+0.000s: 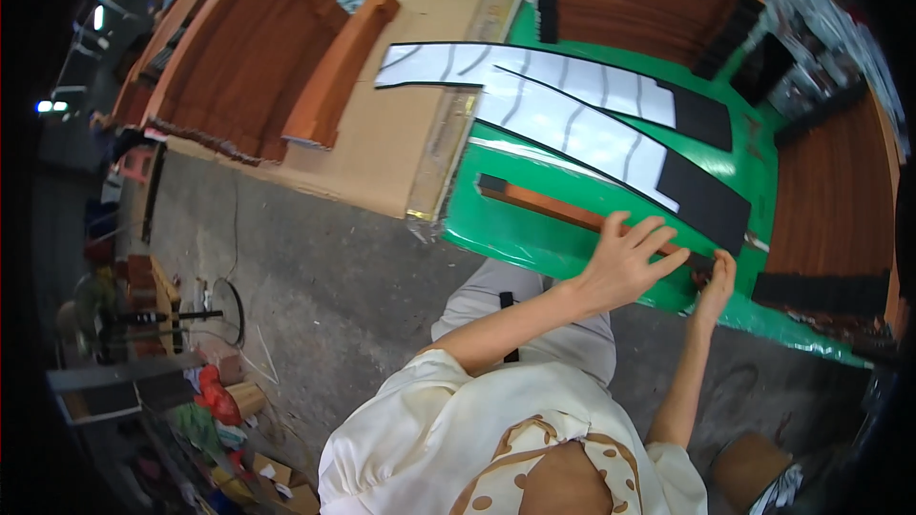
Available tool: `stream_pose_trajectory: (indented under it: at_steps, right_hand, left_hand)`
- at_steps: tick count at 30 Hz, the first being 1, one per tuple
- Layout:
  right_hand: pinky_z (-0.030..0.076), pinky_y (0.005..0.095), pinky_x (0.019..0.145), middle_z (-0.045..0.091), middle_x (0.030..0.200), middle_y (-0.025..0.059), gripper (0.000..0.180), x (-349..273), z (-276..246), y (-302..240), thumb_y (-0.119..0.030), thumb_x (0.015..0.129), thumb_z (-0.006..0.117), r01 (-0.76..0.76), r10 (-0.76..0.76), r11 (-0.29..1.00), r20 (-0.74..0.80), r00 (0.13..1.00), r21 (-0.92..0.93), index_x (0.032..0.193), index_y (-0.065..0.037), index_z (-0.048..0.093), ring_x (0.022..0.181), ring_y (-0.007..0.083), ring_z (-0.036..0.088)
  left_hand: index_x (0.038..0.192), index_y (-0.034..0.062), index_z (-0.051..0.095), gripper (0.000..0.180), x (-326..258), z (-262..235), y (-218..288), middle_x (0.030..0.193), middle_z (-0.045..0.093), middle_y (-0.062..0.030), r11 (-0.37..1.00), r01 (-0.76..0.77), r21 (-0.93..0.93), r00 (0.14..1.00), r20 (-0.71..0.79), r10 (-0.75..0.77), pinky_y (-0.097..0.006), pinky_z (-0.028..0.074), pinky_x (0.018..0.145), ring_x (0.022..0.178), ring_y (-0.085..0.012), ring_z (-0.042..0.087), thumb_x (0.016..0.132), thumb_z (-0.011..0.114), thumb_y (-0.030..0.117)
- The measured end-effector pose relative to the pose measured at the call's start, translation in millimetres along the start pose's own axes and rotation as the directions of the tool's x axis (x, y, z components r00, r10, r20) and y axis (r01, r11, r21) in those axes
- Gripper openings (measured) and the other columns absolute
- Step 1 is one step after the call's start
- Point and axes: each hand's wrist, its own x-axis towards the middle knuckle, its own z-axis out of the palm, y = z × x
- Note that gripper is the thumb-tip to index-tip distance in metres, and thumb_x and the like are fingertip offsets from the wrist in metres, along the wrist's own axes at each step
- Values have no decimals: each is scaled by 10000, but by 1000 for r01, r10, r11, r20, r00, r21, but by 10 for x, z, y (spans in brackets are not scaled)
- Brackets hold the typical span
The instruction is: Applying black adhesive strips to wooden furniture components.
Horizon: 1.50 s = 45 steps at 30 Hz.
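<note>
Both hands rest on one brown strip (572,213): left hand (625,262) spread flat, right hand (718,278) pinching its end.

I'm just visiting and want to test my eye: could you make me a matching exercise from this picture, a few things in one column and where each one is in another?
Things:
1. left hand
2. right hand
3. white sheets with wavy lines
4. stack of brown strips

Places:
A. at the right end of the green table
B. spread flat on the long brown strip
C. lying further back on the table, black at their ends
D. fingertips at the strip's near end

Pairs: 1-B, 2-D, 3-C, 4-A
</note>
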Motion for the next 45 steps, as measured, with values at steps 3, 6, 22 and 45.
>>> stream_pose_trajectory:
  at_steps: [3, 6, 22, 45]
  right_hand:
    - [469, 244, 695, 521, 975, 10, 237, -38, -158, -44, -234, 978, 424, -85, 87, 996, 92, 992, -21, 1051, -58, 565, 769, 88, 481]
    - [466, 295, 805, 552, 1028, 15, 233, -151, -176, -85, -242, 978, 426, -43, 47, 998, 112, 993, -42, 1089, -87, 560, 858, 110, 542]
    - [404, 337, 931, 550, 1168, 127, 271, -343, -82, 7, -34, 910, 481, 374, -365, 819, 107, 925, -436, 1174, 13, 519, 1056, 240, 530]
    - [467, 355, 827, 610, 943, 113, 188, -767, 516, -744, 130, 768, 525, 746, -677, 635, 318, 663, -203, 876, -3, 601, 910, 257, 594]
  left_hand:
    - [1035, 102, 632, 298, -283, -734, -332, 1077, 573, -67, 947, 258, 192, 953, -214, -216, -392, 368, 816, 955, -248, 558, 738, 610, 77]
    - [1026, 39, 622, 204, -511, -1267, -664, 1034, 602, -83, 761, 595, 260, 794, -341, -504, -407, 409, 812, 927, -256, 576, 840, 556, 87]
    - [1015, 79, 642, 266, -980, -2184, -2061, 1123, 582, -149, 682, 594, 427, 796, -187, -576, -409, 433, 893, 1025, -309, 557, 751, 656, 112]
    - [1160, -55, 583, 552, -747, -3103, -2344, 1048, 623, -104, 370, 853, -369, 475, 253, -843, -300, 382, 907, 994, -172, 549, 775, 640, 337]
